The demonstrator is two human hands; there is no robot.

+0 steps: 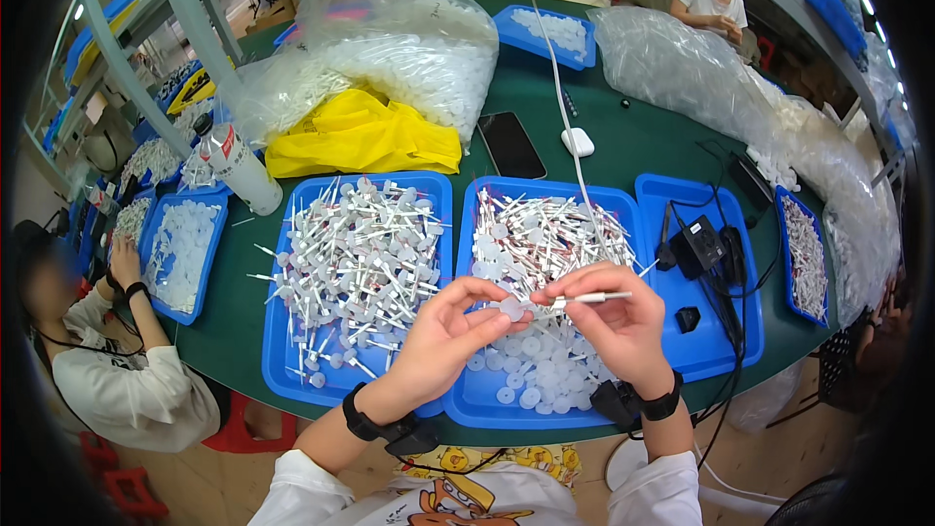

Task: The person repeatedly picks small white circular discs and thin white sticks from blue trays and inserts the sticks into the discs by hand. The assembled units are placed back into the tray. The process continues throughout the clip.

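Note:
Over the middle blue tray [455, 407], my two hands are close together. My left hand [433, 341] pinches a small translucent white disc [511, 309] between thumb and fingertips. In my right hand [623, 331], thumb and fingers close on a thin white stick-like part [602, 297], which points sideways. The disc and the stick are near each other; whether they touch I cannot tell. Beneath them the tray holds a pile of white sticks with reddish wires [545, 224] at the back and loose round discs [531, 370] at the front.
A left blue tray [278, 360] holds sticks with discs on them. The right blue tray [682, 351] bears a black adapter [698, 245] and cables. Behind are a phone [513, 145], a white case [578, 142], a yellow bag [365, 141] and a bottle [239, 168]. Two other people sit at the table.

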